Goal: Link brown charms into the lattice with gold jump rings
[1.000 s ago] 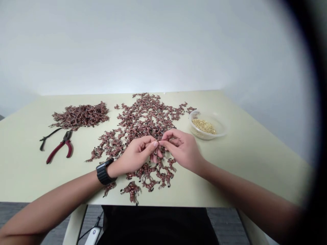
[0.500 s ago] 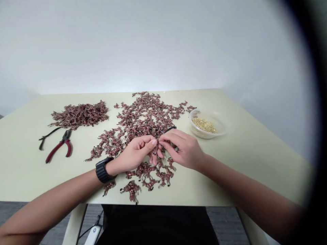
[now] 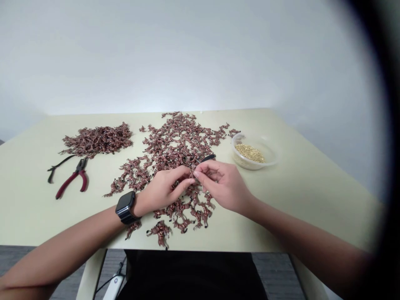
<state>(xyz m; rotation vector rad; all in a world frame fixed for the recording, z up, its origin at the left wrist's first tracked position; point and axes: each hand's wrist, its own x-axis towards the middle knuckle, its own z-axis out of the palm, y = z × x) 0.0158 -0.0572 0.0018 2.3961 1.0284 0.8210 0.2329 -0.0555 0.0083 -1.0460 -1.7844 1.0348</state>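
Backed at top by a pale-grey wall [image 3: 156, 50]; furnished mid-frame with a cream table [image 3: 296, 166] over streaked grey floor [image 3: 8, 256].

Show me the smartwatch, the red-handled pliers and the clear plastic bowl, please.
Smartwatch [image 3: 126, 201]: head view, on its dark screen.
Red-handled pliers [image 3: 81, 167]: head view, near the pivot.
Clear plastic bowl [image 3: 251, 166]: head view, on its near wall.

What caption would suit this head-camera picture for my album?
Left hand and right hand, close together over scattered brown figurines, between red-handled pliers and a clear bowl of golden bits.
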